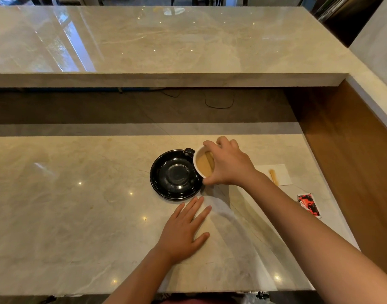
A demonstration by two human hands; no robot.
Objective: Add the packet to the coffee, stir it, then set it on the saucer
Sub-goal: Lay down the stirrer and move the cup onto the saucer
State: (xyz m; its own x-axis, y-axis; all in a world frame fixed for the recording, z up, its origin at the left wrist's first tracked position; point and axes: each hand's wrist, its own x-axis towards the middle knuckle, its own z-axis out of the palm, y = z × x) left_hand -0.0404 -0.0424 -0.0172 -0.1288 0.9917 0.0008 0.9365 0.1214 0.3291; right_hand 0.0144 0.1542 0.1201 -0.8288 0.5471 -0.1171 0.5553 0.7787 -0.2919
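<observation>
My right hand (228, 164) grips a black cup with a white inside (201, 164) from above, fingers wrapped over its rim. The cup holds light brown coffee and sits at the right edge of a glossy black saucer (166, 187), its handle pointing left over the saucer. A wooden stirrer (272, 174) lies on a white napkin (282, 177) to the right. The torn red and white packet (309, 204) lies further right. My left hand (186, 229) rests flat on the counter, fingers spread, just in front of the saucer.
The marble counter (67, 205) stretches wide to the left. A raised marble bar top (166, 44) runs along the far side, with a dark gap and a cable (219, 104) beneath it. A brown wooden wall panel (352, 150) bounds the right.
</observation>
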